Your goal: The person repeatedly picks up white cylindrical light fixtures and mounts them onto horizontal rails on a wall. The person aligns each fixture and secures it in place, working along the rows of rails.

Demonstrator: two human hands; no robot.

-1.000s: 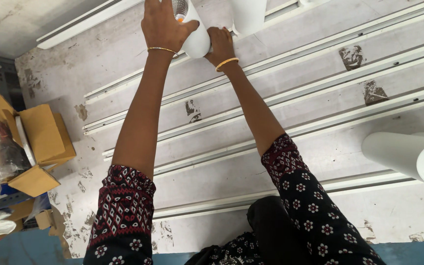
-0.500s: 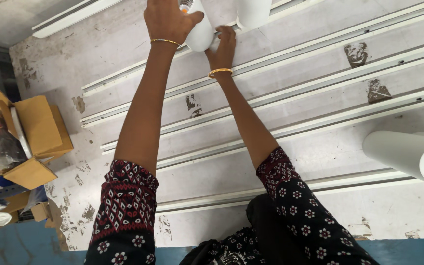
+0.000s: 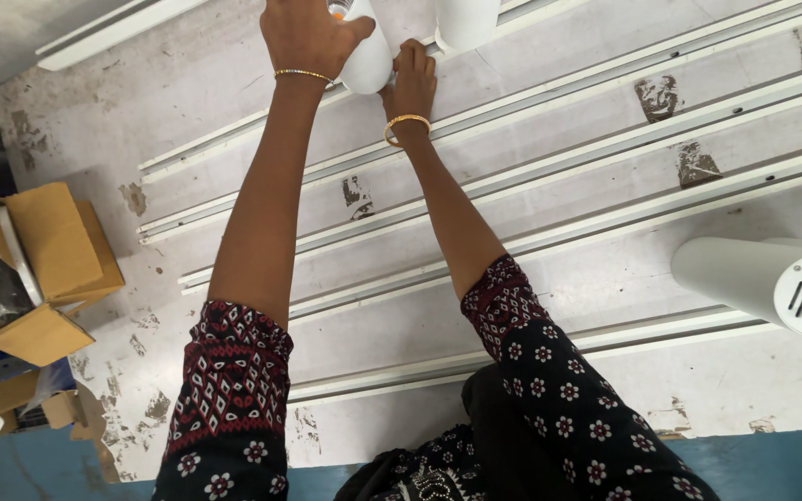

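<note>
White, smooth and rounded, a plastic shell sits at the far edge of the bench, whose pale top is scuffed, stained and lined with long white rails. Brown cardboard boxes stand at the left. The left hand wraps its grip around the shell; the right hand presses against its lower side, fingers closed together.

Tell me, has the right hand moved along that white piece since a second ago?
Cannot tell. The right hand rests against the white rounded housing as before; both shift together against the white rails, which suggests the camera moved.
</note>
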